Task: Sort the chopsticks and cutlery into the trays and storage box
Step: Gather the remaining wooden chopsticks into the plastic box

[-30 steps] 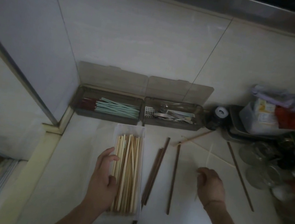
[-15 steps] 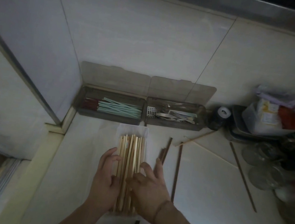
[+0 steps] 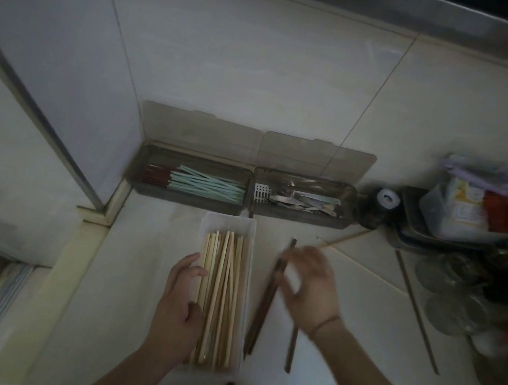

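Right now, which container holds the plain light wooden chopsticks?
The white tray beside the left hand. The two lidded grey boxes by the wall hold teal-and-red chopsticks and metal cutlery.
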The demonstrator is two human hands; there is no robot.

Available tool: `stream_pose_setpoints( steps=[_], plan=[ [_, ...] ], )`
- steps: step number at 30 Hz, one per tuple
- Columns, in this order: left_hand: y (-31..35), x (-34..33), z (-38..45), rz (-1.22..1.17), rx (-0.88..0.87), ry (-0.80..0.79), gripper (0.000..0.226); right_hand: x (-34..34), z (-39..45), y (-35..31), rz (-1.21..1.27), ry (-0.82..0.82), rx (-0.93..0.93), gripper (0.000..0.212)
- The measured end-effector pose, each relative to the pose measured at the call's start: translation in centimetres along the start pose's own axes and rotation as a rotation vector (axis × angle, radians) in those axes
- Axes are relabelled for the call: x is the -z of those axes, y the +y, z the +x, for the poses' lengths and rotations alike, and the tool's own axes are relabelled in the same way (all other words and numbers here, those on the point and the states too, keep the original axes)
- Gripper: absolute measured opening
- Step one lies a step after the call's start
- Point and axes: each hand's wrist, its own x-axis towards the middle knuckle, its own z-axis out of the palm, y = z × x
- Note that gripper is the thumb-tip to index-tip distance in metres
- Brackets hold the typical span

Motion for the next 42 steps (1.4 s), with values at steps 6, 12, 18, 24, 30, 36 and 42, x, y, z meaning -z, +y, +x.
stream_pose_setpoints(
  steps=[6, 12, 18, 24, 30, 36, 42],
  plan=[
    [0.2, 0.1, 0.0, 0.005, -0.005, -0.006, 0.058, 3.3, 2.9, 10.2, -0.458, -0.251, -0.778, 0.051],
    [-0.1, 0.0, 0.0, 0.023, -0.002, -0.003, 0.059, 1.8, -1.8, 12.9, -0.434, -0.213, -0.817, 0.032],
    [-0.8, -0.2, -0.1, 0.003, -0.004, 0.006, 0.063, 0.2, -5.0, 11.3, -0.479, -0.155, -0.774, 0.029],
    [-0.7, -0.2, 0.0, -0.008, 0.006, -0.011, 0.066, -0.6, -7.8, 9.9, -0.522, -0.137, -0.836, 0.026],
    [-0.9, -0.2, 0.0, -0.03, 0.008, -0.031, 0.068, -0.9, -11.2, 6.7, -0.266, -0.043, -0.89, 0.021],
    [-0.9, -0.2, 0.0, -0.049, -0.003, -0.032, 0.068, -0.2, -7.5, -3.0, 0.241, 0.27, -0.415, 0.024],
    [-1.2, -0.3, 0.0, -0.041, -0.016, -0.011, 0.065, -1.9, -4.3, -8.1, 0.092, 0.148, 0.185, 0.022]
  ],
)
